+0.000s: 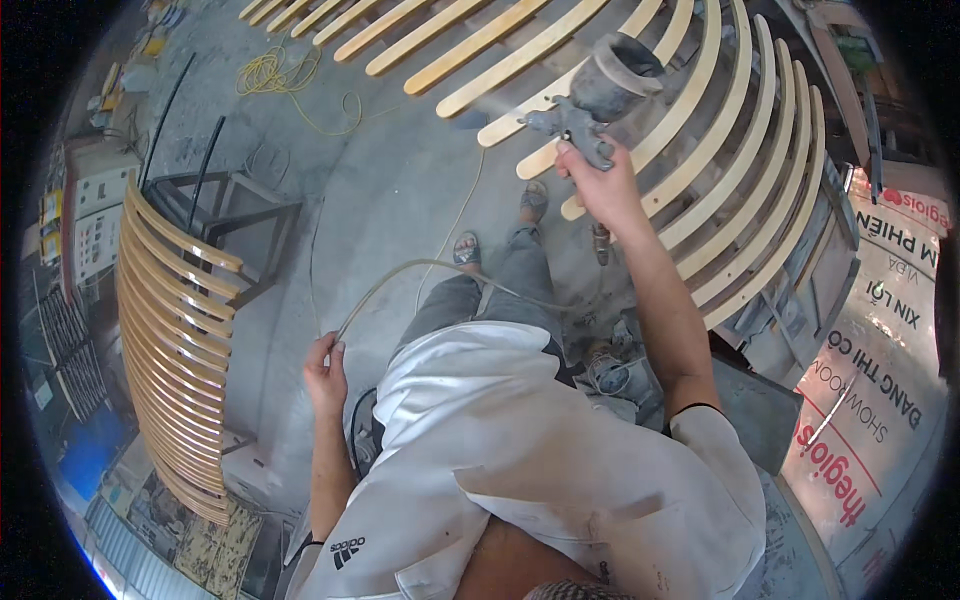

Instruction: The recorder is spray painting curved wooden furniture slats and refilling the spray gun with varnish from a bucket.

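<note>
My right hand (606,190) is wrapped round the handle of a grey spray gun (578,130), a dark, paint-crusted cup (612,82) on top. A pale mist shows by its nozzle, which points left over several light wooden slats (530,50). These slats lie side by side in a curved row. From below the gun's handle, an air hose (440,264) arcs across in front of my legs to my left hand (324,370). There my thumb and fingers pinch the hose, low at my left side.
On the left, a rack of glossy brown curved slats (180,370) stands beside a dark metal frame (262,225). A coiled yellow hose (275,75) lies on the grey concrete floor (375,180). Printed sheeting (870,370) hangs at the right. A thin line trails past my feet.
</note>
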`<action>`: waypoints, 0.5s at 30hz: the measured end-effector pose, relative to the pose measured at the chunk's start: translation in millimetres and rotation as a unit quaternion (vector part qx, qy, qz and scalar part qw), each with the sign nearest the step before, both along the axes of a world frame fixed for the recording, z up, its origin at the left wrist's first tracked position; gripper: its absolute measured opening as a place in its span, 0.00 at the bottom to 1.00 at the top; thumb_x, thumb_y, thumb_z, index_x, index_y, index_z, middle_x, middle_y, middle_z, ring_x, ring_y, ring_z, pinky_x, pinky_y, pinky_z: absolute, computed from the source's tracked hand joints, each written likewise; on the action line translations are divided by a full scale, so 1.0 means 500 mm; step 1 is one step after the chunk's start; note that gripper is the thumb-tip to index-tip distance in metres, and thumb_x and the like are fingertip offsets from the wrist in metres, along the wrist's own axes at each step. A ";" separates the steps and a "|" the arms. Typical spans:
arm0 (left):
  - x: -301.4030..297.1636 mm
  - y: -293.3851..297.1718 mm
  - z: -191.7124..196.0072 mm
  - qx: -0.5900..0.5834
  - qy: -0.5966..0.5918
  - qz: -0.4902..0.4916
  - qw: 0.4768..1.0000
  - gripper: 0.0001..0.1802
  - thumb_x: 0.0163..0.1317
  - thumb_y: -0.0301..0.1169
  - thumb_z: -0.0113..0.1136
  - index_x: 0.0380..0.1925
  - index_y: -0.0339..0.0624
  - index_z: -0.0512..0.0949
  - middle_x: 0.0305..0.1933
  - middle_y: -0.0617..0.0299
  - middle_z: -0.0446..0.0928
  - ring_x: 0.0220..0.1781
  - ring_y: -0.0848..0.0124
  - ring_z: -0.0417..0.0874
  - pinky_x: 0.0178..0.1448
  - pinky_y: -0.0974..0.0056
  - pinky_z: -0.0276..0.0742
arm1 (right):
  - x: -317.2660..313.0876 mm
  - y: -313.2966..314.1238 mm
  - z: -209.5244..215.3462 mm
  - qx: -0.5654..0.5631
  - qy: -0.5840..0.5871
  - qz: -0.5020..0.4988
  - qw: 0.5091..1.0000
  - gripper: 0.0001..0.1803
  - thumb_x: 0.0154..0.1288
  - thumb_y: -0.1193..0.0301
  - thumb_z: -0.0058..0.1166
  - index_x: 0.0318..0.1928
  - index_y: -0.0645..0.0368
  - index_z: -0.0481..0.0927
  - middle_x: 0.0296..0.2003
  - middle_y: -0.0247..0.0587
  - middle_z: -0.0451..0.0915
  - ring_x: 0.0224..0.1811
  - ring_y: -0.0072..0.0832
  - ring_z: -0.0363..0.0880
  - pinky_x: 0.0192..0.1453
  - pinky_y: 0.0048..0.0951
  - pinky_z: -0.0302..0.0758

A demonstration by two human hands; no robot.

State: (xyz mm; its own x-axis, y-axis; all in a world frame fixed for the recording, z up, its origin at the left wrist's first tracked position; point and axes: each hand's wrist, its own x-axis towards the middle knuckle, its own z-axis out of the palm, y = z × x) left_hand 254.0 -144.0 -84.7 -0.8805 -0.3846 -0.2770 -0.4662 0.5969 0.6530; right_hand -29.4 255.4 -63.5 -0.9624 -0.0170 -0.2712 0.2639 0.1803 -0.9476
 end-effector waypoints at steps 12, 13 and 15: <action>0.026 -0.008 -0.005 -0.004 0.015 -0.016 1.000 0.11 0.63 0.28 0.61 0.43 0.34 0.80 0.37 0.55 0.81 0.41 0.66 0.81 0.50 0.65 0.75 | 0.125 0.010 -0.057 0.043 0.075 -0.014 0.996 0.14 0.65 0.64 0.60 0.41 0.64 0.80 0.25 0.35 0.81 0.22 0.17 0.73 0.27 0.24 0.70; 0.024 -0.003 -0.003 -0.006 0.011 -0.020 1.000 0.11 0.63 0.28 0.61 0.43 0.34 0.80 0.38 0.55 0.81 0.41 0.66 0.81 0.50 0.65 0.75 | 0.124 0.029 -0.047 0.043 0.070 -0.048 0.995 0.12 0.67 0.65 0.58 0.40 0.62 0.79 0.26 0.31 0.80 0.18 0.12 0.69 0.19 0.18 0.66; 0.019 0.007 -0.002 -0.008 0.006 -0.027 1.000 0.11 0.63 0.28 0.61 0.43 0.34 0.80 0.38 0.55 0.81 0.41 0.66 0.81 0.50 0.65 0.75 | 0.116 0.072 -0.015 0.034 0.042 -0.073 0.996 0.12 0.67 0.65 0.58 0.40 0.62 0.79 0.27 0.32 0.81 0.17 0.12 0.69 0.19 0.18 0.66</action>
